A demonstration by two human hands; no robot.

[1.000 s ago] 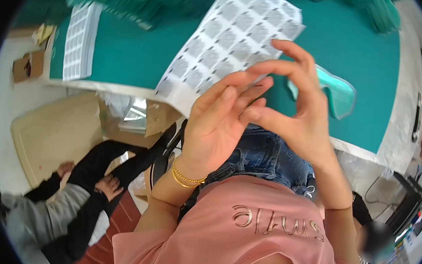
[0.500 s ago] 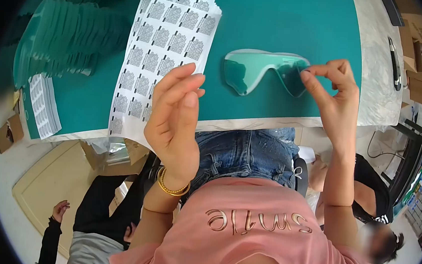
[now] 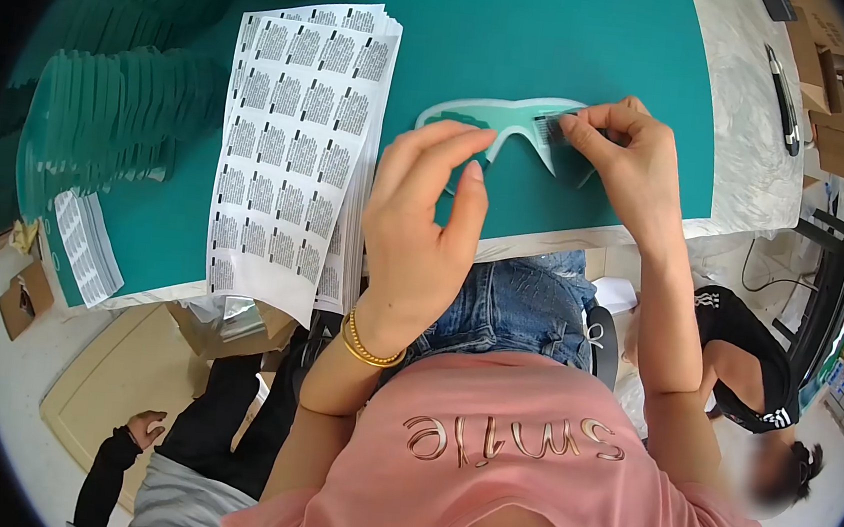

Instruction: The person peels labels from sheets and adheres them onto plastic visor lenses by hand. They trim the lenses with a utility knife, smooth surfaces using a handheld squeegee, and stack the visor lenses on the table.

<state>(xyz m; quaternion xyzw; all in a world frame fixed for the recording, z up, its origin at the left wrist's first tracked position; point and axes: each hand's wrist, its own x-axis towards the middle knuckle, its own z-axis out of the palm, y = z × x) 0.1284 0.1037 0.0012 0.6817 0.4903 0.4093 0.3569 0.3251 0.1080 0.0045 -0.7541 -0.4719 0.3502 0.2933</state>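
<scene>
A clear visor-shaped lens (image 3: 516,109) with a nose notch lies on the green mat. My left hand (image 3: 415,228) is over the lens's left part, its fingertips partly covering it. The thumb and fingers of that hand are apart, with nothing visible between them. Over the lens's right part, my right hand (image 3: 632,161) pinches a small clear label with dark print (image 3: 546,134) between thumb and index finger. Whether the label touches the lens I cannot tell. Left of my hands lies a stack of printed label sheets (image 3: 292,142), its near end overhanging the table edge.
Rows of stacked clear lenses (image 3: 118,127) stand at the left on the green mat (image 3: 552,34). A smaller label bundle (image 3: 89,249) lies near the left corner. A utility knife (image 3: 783,99) rests at the right. Other people sit on both sides.
My left hand has moved right, from beside the label sheets to the lens. My right hand has shifted slightly left over the lens, and the printed label now shows at its fingertips.
</scene>
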